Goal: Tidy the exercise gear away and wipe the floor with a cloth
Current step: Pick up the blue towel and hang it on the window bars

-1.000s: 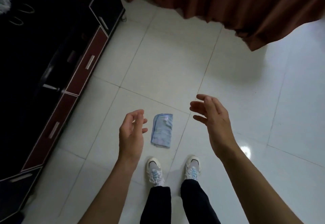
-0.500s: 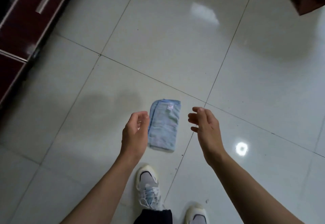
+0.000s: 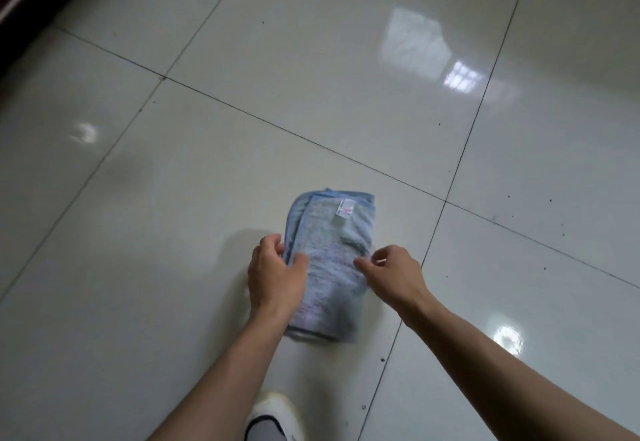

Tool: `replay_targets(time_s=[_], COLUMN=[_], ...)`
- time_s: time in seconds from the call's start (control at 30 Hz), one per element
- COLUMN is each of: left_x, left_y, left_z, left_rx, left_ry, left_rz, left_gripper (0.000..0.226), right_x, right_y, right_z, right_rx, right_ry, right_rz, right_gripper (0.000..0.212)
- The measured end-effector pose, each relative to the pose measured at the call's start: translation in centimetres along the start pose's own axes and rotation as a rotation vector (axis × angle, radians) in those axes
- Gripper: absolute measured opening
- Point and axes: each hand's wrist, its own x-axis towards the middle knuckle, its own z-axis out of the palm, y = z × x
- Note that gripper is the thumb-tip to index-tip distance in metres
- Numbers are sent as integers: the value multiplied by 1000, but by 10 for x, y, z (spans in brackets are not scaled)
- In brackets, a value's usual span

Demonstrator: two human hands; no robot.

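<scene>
That cloth (image 3: pixel 332 267) looks soft and light; I'd expect it to sag and fall open if lifted by one corner, so the two long edges seem the place to take it. It lies folded into a long pad on the glossy tiled floor (image 3: pixel 207 163), just left of a grout line. It's pale blue, greyed and faintly pink-smudged on top, with a small white label (image 3: pixel 344 211) at the far end. The left hand (image 3: pixel 277 274) curls round its left edge, thumb on top; the right hand (image 3: pixel 391 276) bends thumb and forefinger at the right edge, whether catching fabric I can't tell.
</scene>
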Motion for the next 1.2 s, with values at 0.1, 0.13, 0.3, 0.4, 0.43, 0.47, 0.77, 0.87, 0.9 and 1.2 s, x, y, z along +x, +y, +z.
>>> replay_targets(time_s=[0.1, 0.13, 0.3, 0.4, 0.43, 0.47, 0.77, 0.87, 0.9, 1.2], left_x=[-1, -2, -2, -5, -7, -10, -56, -95, -107, -240], left_y=[2, 4, 13, 19, 22, 25, 102, 156, 175, 371], left_z=[4, 4, 11, 16, 16, 15, -67, -119, -136, -315], left_rx=[66, 81, 21, -9, -23, -41, -229, -311, -334, -417], left_ry=[13, 1, -124, -160, -157, -155, -150, -161, -165, -129], left_rz=[-16, -28, -80, -10, 15, 39, 249, 296, 311, 462], left_gripper=[55, 54, 42, 26, 23, 20, 33, 32, 32, 23], right_x=[7, 7, 10, 8, 6, 3, -67, -120, -139, -328], right_y=[1, 1, -3, -4, -5, -6, -62, -101, -115, -263], right_z=[9, 11, 16, 18, 16, 14, -67, -114, -130, -307], right_rx=[57, 76, 212, 138, 137, 145, 290, 363, 390, 574], right_ry=[-16, -29, -94, -43, -30, -13, 172, 219, 235, 370], right_rz=[-4, 2, -15, -134, -149, -164, -318, -382, -405, -487], right_gripper=[37, 32, 11, 11, 11, 11, 20, 27, 29, 29])
